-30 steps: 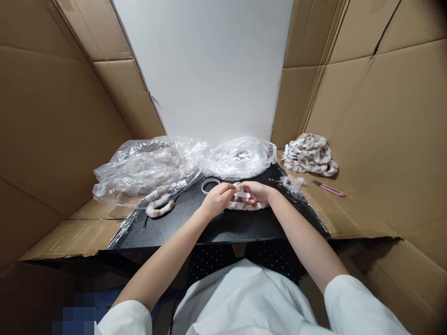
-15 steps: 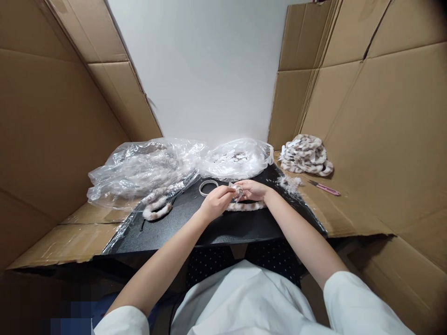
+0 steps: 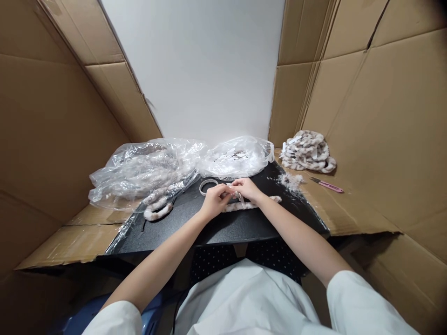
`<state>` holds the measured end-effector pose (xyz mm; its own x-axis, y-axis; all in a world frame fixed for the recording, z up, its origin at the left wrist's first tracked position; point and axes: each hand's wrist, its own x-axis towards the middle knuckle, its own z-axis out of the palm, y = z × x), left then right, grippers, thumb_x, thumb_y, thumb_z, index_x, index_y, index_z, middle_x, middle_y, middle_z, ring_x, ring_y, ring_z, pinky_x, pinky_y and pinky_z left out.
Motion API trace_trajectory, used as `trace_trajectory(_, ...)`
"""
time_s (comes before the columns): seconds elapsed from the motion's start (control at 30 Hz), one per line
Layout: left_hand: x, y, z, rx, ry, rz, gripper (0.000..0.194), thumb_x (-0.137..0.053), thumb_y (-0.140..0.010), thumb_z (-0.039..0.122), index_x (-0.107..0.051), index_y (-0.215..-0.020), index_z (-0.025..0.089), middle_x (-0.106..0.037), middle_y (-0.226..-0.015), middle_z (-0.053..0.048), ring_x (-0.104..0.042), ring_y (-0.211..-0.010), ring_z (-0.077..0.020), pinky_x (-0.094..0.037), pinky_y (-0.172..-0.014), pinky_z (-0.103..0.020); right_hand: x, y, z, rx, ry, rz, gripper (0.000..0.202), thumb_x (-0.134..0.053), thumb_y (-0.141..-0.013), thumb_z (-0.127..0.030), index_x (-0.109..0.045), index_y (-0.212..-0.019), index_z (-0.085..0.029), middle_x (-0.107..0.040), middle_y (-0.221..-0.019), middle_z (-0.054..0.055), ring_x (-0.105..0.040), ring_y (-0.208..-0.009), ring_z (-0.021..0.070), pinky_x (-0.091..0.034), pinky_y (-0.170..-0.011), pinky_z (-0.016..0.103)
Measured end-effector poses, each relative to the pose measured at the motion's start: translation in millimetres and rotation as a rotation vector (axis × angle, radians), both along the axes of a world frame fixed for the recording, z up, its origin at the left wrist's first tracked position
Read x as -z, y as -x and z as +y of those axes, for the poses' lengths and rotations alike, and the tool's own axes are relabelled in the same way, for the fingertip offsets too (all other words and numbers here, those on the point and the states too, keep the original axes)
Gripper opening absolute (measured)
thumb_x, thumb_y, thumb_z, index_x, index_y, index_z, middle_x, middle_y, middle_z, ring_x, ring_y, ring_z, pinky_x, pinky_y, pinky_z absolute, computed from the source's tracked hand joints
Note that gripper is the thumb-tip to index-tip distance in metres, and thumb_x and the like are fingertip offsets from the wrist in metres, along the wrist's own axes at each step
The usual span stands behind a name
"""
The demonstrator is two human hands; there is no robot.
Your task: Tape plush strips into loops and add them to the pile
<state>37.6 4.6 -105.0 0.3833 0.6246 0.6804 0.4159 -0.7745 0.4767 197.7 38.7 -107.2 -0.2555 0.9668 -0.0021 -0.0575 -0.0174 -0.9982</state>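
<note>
A fluffy white-and-brown band (image 3: 240, 206) lies low over the black tabletop, part of it raised between my fingers. My left hand (image 3: 217, 201) is closed in a pinch at its left side. From the right, my right hand (image 3: 247, 190) pinches the same spot, its fingertips meeting the left ones. A thin whitish strip, perhaps a tag (image 3: 242, 200), hangs below the fingertips. My fingers hide how strip and band are joined. Just behind my left hand lies a roll of tape (image 3: 208, 186).
Clear plastic bags hold fluffy bands (image 3: 139, 172) at left and white tags (image 3: 235, 156) in the middle. Another band (image 3: 158, 209) lies front left. At right are a pile of tagged bands (image 3: 307, 151), loose fluff (image 3: 292, 181) and pink-handled snips (image 3: 327, 184). Cardboard walls (image 3: 394, 130) stand at both sides.
My right hand has turned over the pinched spot, its fingers now pointing more downward. The band's right end now shows beyond my right wrist. The view has shifted slightly.
</note>
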Motion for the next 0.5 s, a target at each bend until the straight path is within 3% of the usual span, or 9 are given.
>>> trace_trajectory(0.1,0.5,-1.6,-0.2,-0.077,0.113,-0.088,0.010,-0.064,-0.081,0.024,-0.068,-0.078,0.015,-0.067,-0.066,-0.001,-0.056,-0.055,-0.0104,-0.043,-0.053,-0.021,0.9,4.9,-2.7,0.030,0.008,0.055,0.017,-0.079,-0.064,-0.022,-0.063,-0.065,-0.015,-0.062,-0.052,-0.001,-0.055,-0.046,0.0104,-0.046,-0.047,0.023)
trace_trajectory(0.27,3.8,-5.4,-0.1,-0.029,0.272,-0.231,0.019,-0.064,-0.080,0.028,-0.059,-0.094,0.017,-0.066,-0.069,0.002,-0.054,-0.053,-0.0091,-0.040,-0.051,-0.019,0.0,7.3,-4.0,0.057,0.003,0.092,0.017,-0.079,-0.064,-0.021,-0.063,-0.063,-0.014,-0.060,-0.052,-0.002,-0.053,-0.045,0.0089,-0.045,-0.045,0.021)
trace_trajectory(0.4,7.3,-6.7,0.6,-0.091,0.229,-0.241,0.013,-0.064,-0.077,0.025,-0.053,-0.079,0.018,-0.053,-0.056,0.007,-0.040,-0.045,-0.0061,-0.030,-0.045,-0.018,0.4,7.5,-3.7,0.060,0.033,0.076,0.016,-0.077,-0.066,-0.020,-0.063,-0.062,-0.014,-0.059,-0.050,-0.002,-0.051,-0.043,0.0084,-0.043,-0.043,0.021)
trace_trajectory(0.5,5.8,-6.6,-1.1,-0.140,0.137,-0.173,0.011,-0.061,-0.077,0.020,-0.056,-0.069,0.017,-0.048,-0.053,0.006,-0.038,-0.046,-0.0066,-0.029,-0.046,-0.020,0.7,8.1,-3.3,0.084,0.072,0.057,0.015,-0.077,-0.066,-0.018,-0.064,-0.061,-0.014,-0.058,-0.048,-0.003,-0.050,-0.043,0.0080,-0.042,-0.042,0.020)
